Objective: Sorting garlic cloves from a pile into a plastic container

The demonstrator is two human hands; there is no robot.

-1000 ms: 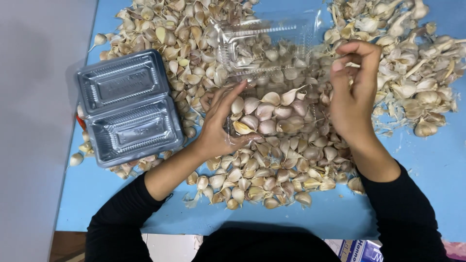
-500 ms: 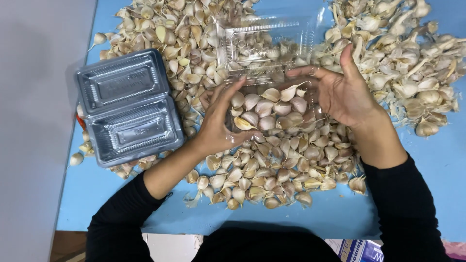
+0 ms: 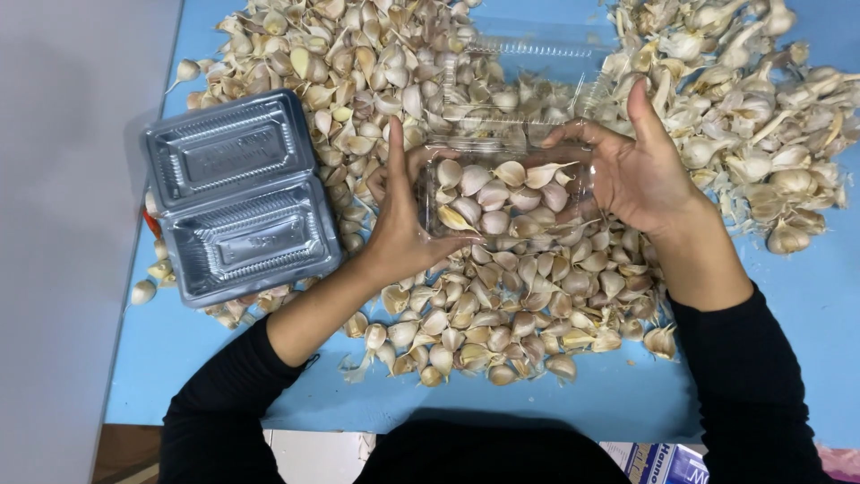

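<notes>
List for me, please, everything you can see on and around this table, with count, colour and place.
clear clamshell box: one, transparent, centre, filled with garlic cloves, lid open behind it
garlic cloves: too many to count, cream and tan, heaped across the table's middle
garlic bulbs and skins: many, whitish, upper right
empty clamshell box: one, clear, looks grey, open, left
table: one, light blue
printed carton: one, blue and white, bottom edge, partly seen
left hand: black sleeve, against the filled box's left end
right hand: black sleeve, gripping the box's right end
</notes>
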